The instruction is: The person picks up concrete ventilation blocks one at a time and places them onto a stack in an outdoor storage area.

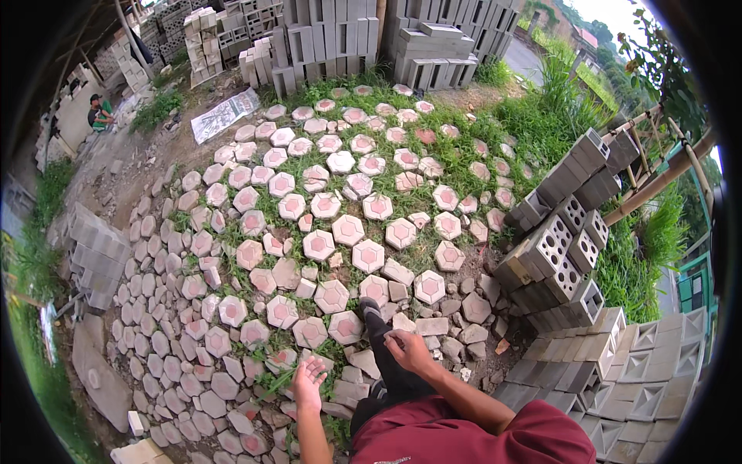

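Note:
My left hand [309, 380] hangs low over the paving, palm partly turned up, fingers loosely apart and holding nothing. In front of my right thigh, my right hand [408, 350] is closed with its fingers curled; no object shows in it. Under and ahead of me lie hexagonal paving stones [368, 256], pale with reddish centres, with grass growing between them. One dark shoe [369, 306] is stepping forward onto the stones. Rough broken stones [473, 334] lie just right of my leg. Neither hand touches a stone.
Stacked hollow concrete blocks [568, 224] stand on the right, near pale patterned blocks [645, 363]. Tall grey block stacks [332, 46] line the back. Another stack [99, 251] stands left. A printed sheet [225, 115] lies on dirt. A person [99, 114] sits far left.

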`<control>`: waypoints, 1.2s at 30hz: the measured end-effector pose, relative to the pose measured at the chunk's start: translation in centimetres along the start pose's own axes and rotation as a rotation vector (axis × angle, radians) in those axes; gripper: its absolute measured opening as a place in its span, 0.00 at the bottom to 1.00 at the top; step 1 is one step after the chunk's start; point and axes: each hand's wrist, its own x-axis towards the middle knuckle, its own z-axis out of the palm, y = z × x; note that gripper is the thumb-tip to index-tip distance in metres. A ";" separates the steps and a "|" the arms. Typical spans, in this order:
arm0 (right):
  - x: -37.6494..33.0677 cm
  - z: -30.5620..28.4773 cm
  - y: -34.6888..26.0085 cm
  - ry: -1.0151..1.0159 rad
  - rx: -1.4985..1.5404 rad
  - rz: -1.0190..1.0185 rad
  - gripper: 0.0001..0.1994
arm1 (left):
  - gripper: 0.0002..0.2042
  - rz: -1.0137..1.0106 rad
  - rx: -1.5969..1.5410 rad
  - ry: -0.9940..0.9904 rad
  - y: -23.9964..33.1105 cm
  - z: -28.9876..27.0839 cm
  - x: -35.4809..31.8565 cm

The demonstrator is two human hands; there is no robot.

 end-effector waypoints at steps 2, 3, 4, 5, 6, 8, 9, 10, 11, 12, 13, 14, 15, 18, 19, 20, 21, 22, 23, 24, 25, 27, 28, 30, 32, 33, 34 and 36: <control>5.1 0.5 -2.0 -0.094 -0.038 -0.060 0.09 | 0.20 0.057 0.028 0.032 3.2 2.0 2.1; 8.0 1.3 -0.4 -0.114 -0.048 -0.104 0.09 | 0.20 0.084 0.036 0.059 4.1 2.4 2.9; 10.9 1.4 -1.0 -0.150 -0.107 -0.121 0.09 | 0.19 0.137 0.012 0.058 5.1 3.2 4.8; 13.8 1.8 -1.7 -0.187 -0.166 -0.140 0.09 | 0.19 0.114 0.071 0.119 5.8 3.1 6.1; 17.6 2.3 -2.6 -0.220 -0.135 -0.215 0.10 | 0.19 0.163 0.090 0.158 7.0 3.9 8.3; 22.1 2.3 -4.1 -0.297 -0.065 -0.294 0.10 | 0.19 0.195 0.043 0.166 8.6 6.1 10.6; 24.8 2.6 -4.9 -0.346 -0.122 -0.316 0.10 | 0.19 0.219 -0.016 0.138 9.9 7.3 11.7; 26.7 3.0 -6.4 -0.416 -0.112 -0.305 0.10 | 0.19 0.273 0.011 0.155 11.0 8.2 12.0; 28.7 3.5 -7.1 -0.461 -0.134 -0.341 0.10 | 0.20 0.327 0.048 0.168 12.1 9.1 12.2; 30.3 4.3 -7.7 -0.446 -0.151 -0.384 0.10 | 0.20 0.349 0.038 0.195 12.8 9.8 12.5; 32.2 5.2 -7.5 -0.483 -0.178 -0.405 0.09 | 0.20 0.372 0.033 0.218 13.5 10.6 12.7; 33.9 5.9 -8.0 -0.520 -0.163 -0.430 0.09 | 0.20 0.380 0.007 0.229 14.0 11.4 13.2; 35.1 6.5 -8.4 -0.553 -0.146 -0.452 0.09 | 0.19 0.376 -0.019 0.236 13.8 11.6 14.3; 38.9 8.9 -8.9 -0.643 -0.169 -0.503 0.09 | 0.18 0.351 -0.013 0.258 14.9 11.7 17.3; 39.7 10.2 -8.9 -0.649 -0.199 -0.533 0.09 | 0.17 0.340 -0.032 0.276 15.6 11.1 18.3; 41.0 11.2 -8.8 -0.681 -0.188 -0.553 0.08 | 0.18 0.346 -0.045 0.308 16.8 11.0 19.8; 42.4 12.3 -8.7 -0.712 -0.177 -0.572 0.09 | 0.18 0.351 -0.058 0.340 18.2 10.8 21.4; 43.5 13.5 -9.0 -0.740 -0.213 -0.561 0.09 | 0.17 0.358 -0.035 0.365 19.2 10.1 22.7; 45.1 14.8 -9.1 -0.737 -0.204 -0.564 0.09 | 0.17 0.376 -0.006 0.380 20.8 9.8 24.6; 46.5 15.7 -9.2 -0.737 -0.170 -0.534 0.10 | 0.17 0.367 -0.036 0.370 22.1 9.7 26.4; 48.3 17.0 -9.9 -0.735 -0.130 -0.512 0.10 | 0.16 0.367 -0.062 0.362 23.5 9.4 28.5; 52.1 18.6 -11.1 -0.771 -0.169 -0.504 0.10 | 0.16 0.364 -0.018 0.347 25.9 8.4 32.0; 55.3 19.4 -11.3 -0.759 -0.216 -0.556 0.10 | 0.16 0.388 0.056 0.327 27.9 7.9 34.9; 60.4 21.3 -13.0 -0.736 -0.241 -0.592 0.10 | 0.18 0.450 0.134 0.355 31.3 6.7 39.9; 64.9 23.8 -15.1 -0.716 -0.259 -0.578 0.10 | 0.18 0.527 0.229 0.425 33.9 3.9 44.7; 67.0 25.2 -17.0 -0.744 -0.296 -0.602 0.10 | 0.18 0.575 0.284 0.473 35.3 2.2 46.6; 68.7 26.7 -18.9 -0.726 -0.260 -0.635 0.10 | 0.18 0.564 0.175 0.473 36.6 1.2 48.3; 71.4 28.9 -21.8 -0.680 -0.252 -0.589 0.10 | 0.18 0.550 0.220 0.460 41.8 1.6 48.7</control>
